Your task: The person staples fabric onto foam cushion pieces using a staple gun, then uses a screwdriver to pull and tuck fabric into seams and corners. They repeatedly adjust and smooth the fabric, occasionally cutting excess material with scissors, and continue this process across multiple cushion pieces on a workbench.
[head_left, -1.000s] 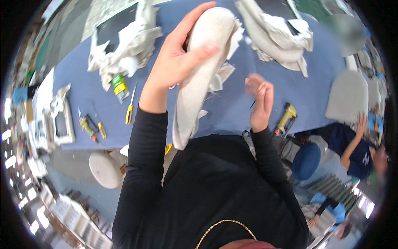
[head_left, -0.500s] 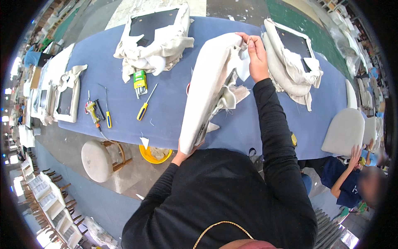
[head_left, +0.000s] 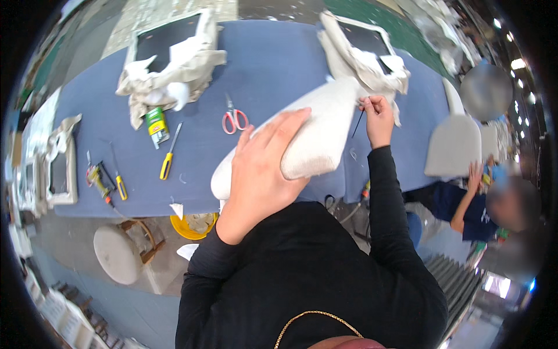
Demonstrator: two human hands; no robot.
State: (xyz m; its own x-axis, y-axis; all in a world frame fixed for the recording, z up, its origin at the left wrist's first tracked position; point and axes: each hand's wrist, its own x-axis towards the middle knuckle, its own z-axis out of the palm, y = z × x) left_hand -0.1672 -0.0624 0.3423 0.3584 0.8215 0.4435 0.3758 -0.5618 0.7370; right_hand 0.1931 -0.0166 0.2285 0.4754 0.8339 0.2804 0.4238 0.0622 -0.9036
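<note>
A cream upholstered seat pad (head_left: pixel 322 136) is tilted over the near side of the blue-covered table, its smooth covered face toward me. My left hand (head_left: pixel 264 166) is wrapped over its near left part, fingers spread across the fabric. My right hand (head_left: pixel 379 116) is pinched closed just beyond the pad's right end. A thin dark line shows below its fingertips; what they hold is too small to make out. The pad's underside is hidden. Red-handled scissors (head_left: pixel 235 121) lie behind the pad on the table.
Unfinished cream seat frames (head_left: pixel 197 61) (head_left: pixel 372 72) with loose fabric lie along the far edge. A green-yellow box (head_left: pixel 156 122), yellow screwdriver (head_left: pixel 167 166) and staple gun (head_left: pixel 99 177) lie left. A yellow bucket (head_left: pixel 189 232) and stool (head_left: pixel 118 254) stand below. Another person's hand (head_left: pixel 475 174) touches a pad at right.
The seat pad has turned and come down from its steep tilt. My left hand has moved from its lower end onto its face. My right hand has left its top corner and come lower.
</note>
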